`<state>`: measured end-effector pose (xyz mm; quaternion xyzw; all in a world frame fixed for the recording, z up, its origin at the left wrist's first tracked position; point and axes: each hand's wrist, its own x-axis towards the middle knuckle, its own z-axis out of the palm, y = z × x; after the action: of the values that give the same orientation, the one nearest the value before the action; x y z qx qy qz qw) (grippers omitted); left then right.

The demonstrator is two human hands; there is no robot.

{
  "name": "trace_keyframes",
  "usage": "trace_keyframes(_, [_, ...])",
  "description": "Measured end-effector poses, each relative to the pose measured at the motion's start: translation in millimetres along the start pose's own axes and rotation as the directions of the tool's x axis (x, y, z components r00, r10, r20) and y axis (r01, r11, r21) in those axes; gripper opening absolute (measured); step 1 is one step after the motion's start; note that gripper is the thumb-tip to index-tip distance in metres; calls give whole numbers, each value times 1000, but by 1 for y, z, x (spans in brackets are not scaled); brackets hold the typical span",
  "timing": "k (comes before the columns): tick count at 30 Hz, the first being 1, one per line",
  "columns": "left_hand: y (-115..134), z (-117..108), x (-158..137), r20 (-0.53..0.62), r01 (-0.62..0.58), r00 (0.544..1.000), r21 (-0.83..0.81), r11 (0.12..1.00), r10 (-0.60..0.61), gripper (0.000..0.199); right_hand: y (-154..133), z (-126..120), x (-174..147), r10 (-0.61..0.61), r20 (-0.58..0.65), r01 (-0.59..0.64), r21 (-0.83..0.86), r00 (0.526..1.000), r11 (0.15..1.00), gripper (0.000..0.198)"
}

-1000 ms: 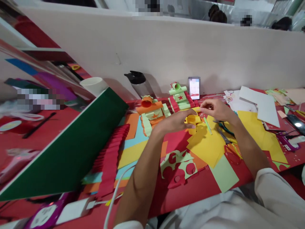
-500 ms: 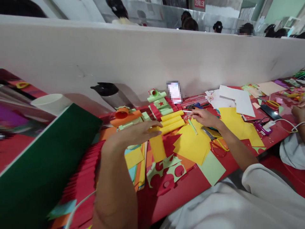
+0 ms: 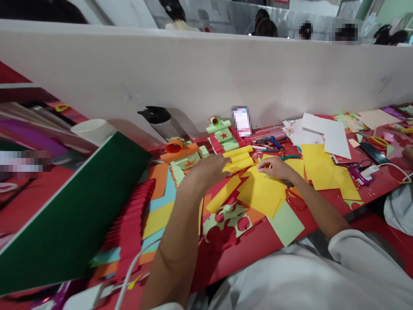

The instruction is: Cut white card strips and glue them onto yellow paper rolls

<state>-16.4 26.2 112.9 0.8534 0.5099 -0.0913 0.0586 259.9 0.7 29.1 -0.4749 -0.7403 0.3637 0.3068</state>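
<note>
My left hand (image 3: 209, 172) reaches over the left ends of several yellow paper rolls (image 3: 240, 157), its fingers and thumb closed around the lowest one. Another yellow roll (image 3: 222, 194) lies slanted just below it. My right hand (image 3: 275, 167) is closed in a pinch on a thin light-green stick (image 3: 260, 160), partly covered by the fingers. Under that hand lie yellow paper sheets (image 3: 261, 193). Beside the right forearm shows a red scissor handle (image 3: 295, 200). Behind the rolls stands a light-green and red paper piece (image 3: 223, 135) with a red star.
A green board (image 3: 80, 215) leans at the left by red pleated paper (image 3: 135, 219). A dark-lidded jug (image 3: 161, 120) and a phone (image 3: 241, 121) stand against the white partition (image 3: 193, 77). Cut green scraps (image 3: 226, 219) lie in front. At the right edge is another person's hand (image 3: 408, 153).
My left hand has moved right onto the yellow rolls, and a slanted yellow roll shows below it. My right hand has come down over the green stick. The view has shifted left.
</note>
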Motion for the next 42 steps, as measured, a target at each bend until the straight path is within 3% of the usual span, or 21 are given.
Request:
trace_keyframes(2, [17, 1, -1, -69, -109, 992, -67, 992, 104, 48, -1, 2, 1, -12, 7, 12, -18, 1000, 1000, 17])
trace_keyframes(5, [44, 9, -2, -75, -239, 970, -167, 956, 230, 37, -4, 2, 1, -43, 17, 43, -37, 999, 998, 15])
trace_keyframes(9, [64, 35, -1, -151, -215, 972, -250, 944, 181, 34, -8, 0, 0, -98, 61, 103, -77, 993, 992, 14])
trace_keyframes(14, [66, 64, -3, -224, -163, 970, -333, 929, 90, 27, -12, 6, -1, -123, 84, 133, -127, 989, 983, 12])
trace_keyframes(21, [58, 74, -12, -290, -109, 956, -467, 878, -35, 26, -9, 9, 1, -107, -21, 108, 54, 994, 993, 24])
trace_keyframes(25, [50, 72, -18, -317, -50, 944, -416, 908, -94, 25, 9, -27, 6, -68, -290, 75, 15, 955, 997, 33])
trace_keyframes(27, [46, 71, -21, -337, -24, 936, -359, 933, -105, 25, 22, -61, 8, -63, -475, 4, -124, 878, 992, 33])
trace_keyframes(29, [42, 70, -23, -355, -12, 929, -305, 952, -102, 25, 37, -99, 12, -65, -570, -173, -353, 819, 919, 34])
trace_keyframes(32, [36, 70, -25, -360, -15, 930, -252, 968, -79, 25, 63, -153, 25, 15, -635, -482, -570, 772, 666, 49])
trace_keyframes(35, [30, 70, -27, -349, 6, 933, -244, 970, -93, 28, 92, -187, 44, 102, -595, -559, -663, 797, 498, 66])
trace_keyframes(37, [28, 71, -28, -327, 35, 938, -248, 968, -118, 30, 111, -197, 55, 170, -559, -569, -690, 811, 446, 73])
trace_keyframes(42, [24, 71, -32, -222, 72, 967, -243, 967, -127, 35, 143, -197, 61, 286, -583, -647, -643, 761, 411, 75])
